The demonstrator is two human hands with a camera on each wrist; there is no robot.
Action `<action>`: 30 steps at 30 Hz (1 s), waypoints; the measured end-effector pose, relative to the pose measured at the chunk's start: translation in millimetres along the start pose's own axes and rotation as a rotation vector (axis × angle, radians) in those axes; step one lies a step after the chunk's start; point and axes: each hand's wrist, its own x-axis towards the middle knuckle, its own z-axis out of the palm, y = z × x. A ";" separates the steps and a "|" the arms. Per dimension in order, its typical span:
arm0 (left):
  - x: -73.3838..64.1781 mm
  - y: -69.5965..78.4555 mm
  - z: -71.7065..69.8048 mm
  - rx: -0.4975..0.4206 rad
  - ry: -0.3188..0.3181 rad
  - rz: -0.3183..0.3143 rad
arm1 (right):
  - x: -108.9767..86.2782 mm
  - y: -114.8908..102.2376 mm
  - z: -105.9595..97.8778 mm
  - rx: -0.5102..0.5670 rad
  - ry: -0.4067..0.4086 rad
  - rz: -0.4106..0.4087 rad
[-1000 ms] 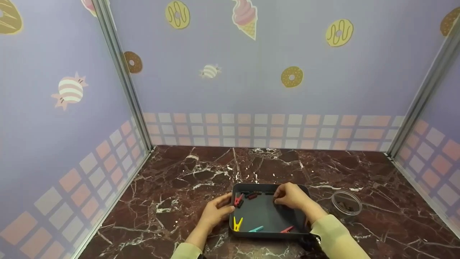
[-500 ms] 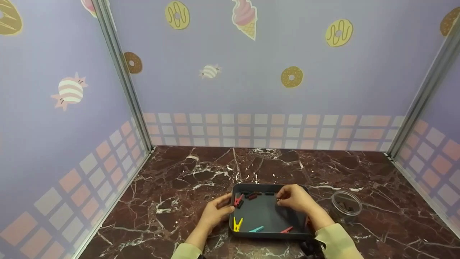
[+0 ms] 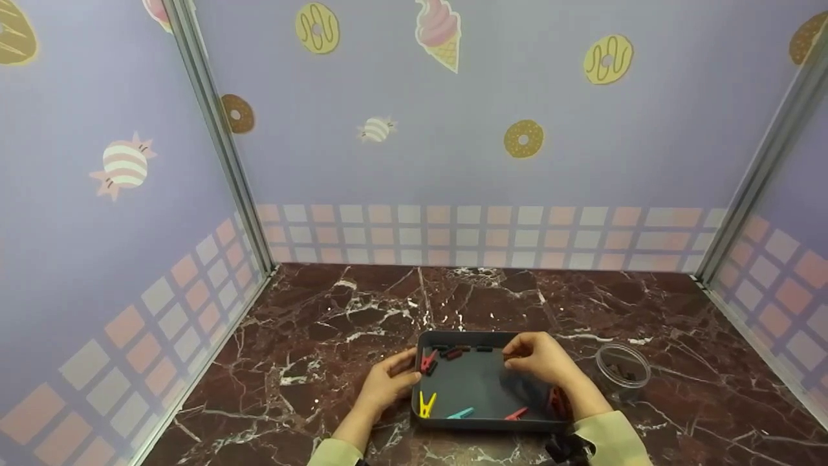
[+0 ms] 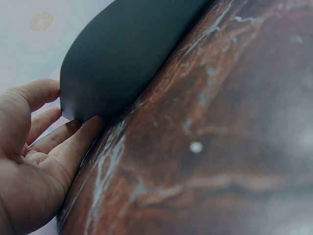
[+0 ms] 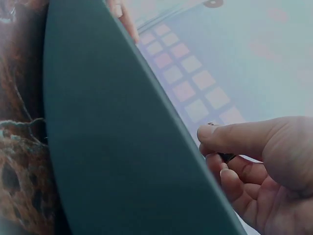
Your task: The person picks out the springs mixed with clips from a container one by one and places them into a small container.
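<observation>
Clothespins (image 3: pixel 427 406) lie in a dark gray tray (image 3: pixel 475 388) in the head view. The yellow one is in the near left corner. A blue one (image 3: pixel 461 412) and a pinkish red one (image 3: pixel 516 413) lie by the near wall. A red one (image 3: pixel 427 362) is by the left wall. Something red (image 3: pixel 557 398) is by the right wall, too dark to make out. Small dark sticks (image 3: pixel 484 349) lie along the far wall. The left hand (image 3: pixel 388 383) touches the left side of the tray. The right hand (image 3: pixel 540 362) is over the far right part of the tray, thumb and finger tips close together. To the right of the tray, a clear round tub (image 3: pixel 623 366) has small brown bits in it. It all sits on a dark red marble tabletop (image 3: pixel 349 304) with white lines.

In the left wrist view, the left hand has its fingers spread a little, with the tips on the outside of the tray.

In the right wrist view, the right hand is next to the tray's rim. Its fingers are bent and pinch a small dark piece (image 5: pixel 226 157), mostly hidden, so I cannot tell its shape.
</observation>
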 end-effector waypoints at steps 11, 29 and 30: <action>-0.1 0.3 0.0 0.012 0.008 0.007 | -6.3 -0.6 -19.3 0.079 0.018 -0.001; 0.4 -0.1 -0.1 -0.010 0.008 -0.003 | -15.7 3.8 -44.2 0.121 0.005 0.060; 0.2 -0.1 -0.1 -0.009 0.006 -0.003 | -16.6 3.6 -46.1 0.112 0.007 0.062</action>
